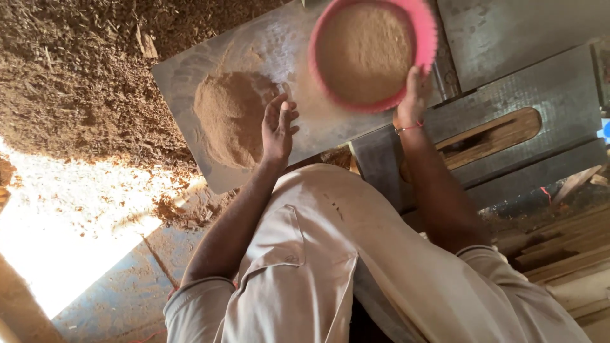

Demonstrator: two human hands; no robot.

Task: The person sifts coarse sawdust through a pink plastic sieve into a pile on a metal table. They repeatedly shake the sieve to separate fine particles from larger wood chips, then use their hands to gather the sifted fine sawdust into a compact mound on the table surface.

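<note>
While its fingers (279, 109) stand loosely apart and slightly curled, the left hand (277, 130) holds nothing, its fingertips at the edge of the sawdust pile (230, 117) on the metal sheet (190, 70). The right hand (414, 95) has its fingers clamped on the rim of the pink bowl (372, 54), tilted above the sheet's far side and full of sawdust. Scooping dust into the bowl looks to be the step in hand; the next handful calls for fingers closed together. Loose shavings (76, 76) lie beyond.

Sawdust-heaped floor (76, 76) — harsh sun patch (57, 235)
</note>
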